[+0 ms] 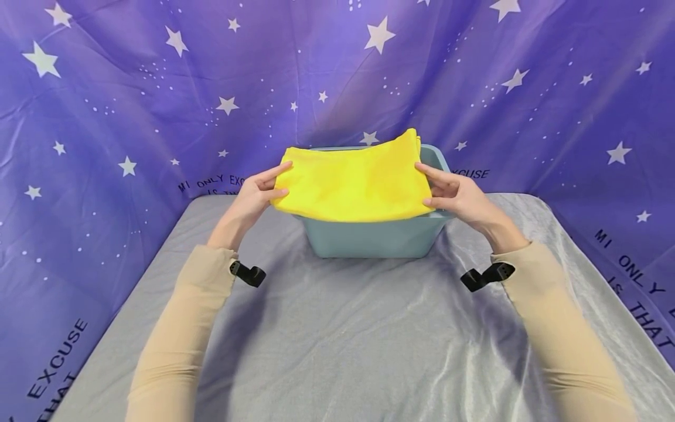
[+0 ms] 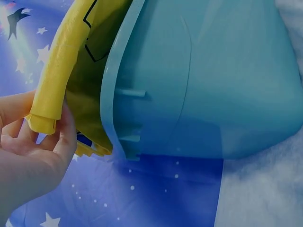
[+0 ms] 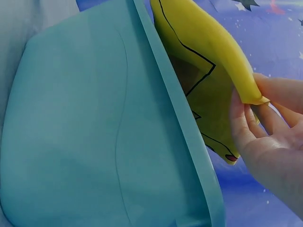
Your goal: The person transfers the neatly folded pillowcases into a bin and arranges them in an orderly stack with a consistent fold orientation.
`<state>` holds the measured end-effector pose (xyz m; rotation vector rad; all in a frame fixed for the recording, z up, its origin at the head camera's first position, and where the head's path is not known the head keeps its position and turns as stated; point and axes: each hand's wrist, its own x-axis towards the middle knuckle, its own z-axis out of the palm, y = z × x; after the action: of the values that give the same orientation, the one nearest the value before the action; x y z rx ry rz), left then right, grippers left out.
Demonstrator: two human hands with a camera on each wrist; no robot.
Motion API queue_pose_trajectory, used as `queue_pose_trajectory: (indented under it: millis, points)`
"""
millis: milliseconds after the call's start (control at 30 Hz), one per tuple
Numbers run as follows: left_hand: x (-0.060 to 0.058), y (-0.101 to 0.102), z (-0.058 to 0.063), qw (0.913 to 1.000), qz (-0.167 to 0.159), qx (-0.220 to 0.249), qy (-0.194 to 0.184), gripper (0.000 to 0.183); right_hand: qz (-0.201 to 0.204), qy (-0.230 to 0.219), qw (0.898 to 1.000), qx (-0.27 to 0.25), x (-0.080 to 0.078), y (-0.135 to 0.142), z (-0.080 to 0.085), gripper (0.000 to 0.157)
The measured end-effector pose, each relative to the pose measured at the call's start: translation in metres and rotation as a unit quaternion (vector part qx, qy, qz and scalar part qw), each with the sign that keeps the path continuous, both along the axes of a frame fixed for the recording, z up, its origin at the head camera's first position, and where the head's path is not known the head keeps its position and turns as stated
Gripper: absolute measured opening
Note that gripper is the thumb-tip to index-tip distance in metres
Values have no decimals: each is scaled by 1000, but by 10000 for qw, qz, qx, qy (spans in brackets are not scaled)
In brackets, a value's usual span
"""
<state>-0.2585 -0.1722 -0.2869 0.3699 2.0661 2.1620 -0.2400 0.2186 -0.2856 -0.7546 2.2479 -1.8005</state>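
Observation:
A folded yellow cloth [image 1: 353, 184] is stretched between both hands over the top of a blue-green plastic tub [image 1: 369, 239]. My left hand [image 1: 253, 196] pinches its left end between thumb and fingers. At the opposite end my right hand [image 1: 457, 193] grips the cloth the same way. From the left wrist view, the fold of the yellow cloth [image 2: 59, 71] lies above the tub's rim [image 2: 110, 90]. Black printed lines mark the underside of the cloth [image 3: 208, 104] in the right wrist view. The cloth hides most of the tub's inside.
The tub stands on a table covered with a grey, shiny cloth [image 1: 358, 334]. Close behind it hangs a purple curtain [image 1: 295, 70] with white stars, which also runs along both sides. Small black devices are strapped at both wrists.

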Motion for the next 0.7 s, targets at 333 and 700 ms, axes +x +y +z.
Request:
queue_pose_trajectory:
  millis: [333,700]
  points:
    - [-14,18,1,9993,163,-331,-96,54,-88,-376,9992,72,-7,14,6,66]
    - [-26,33,1,9972,337,-649,-130,54,-33,-962,9950,-258,-15,23,10,68]
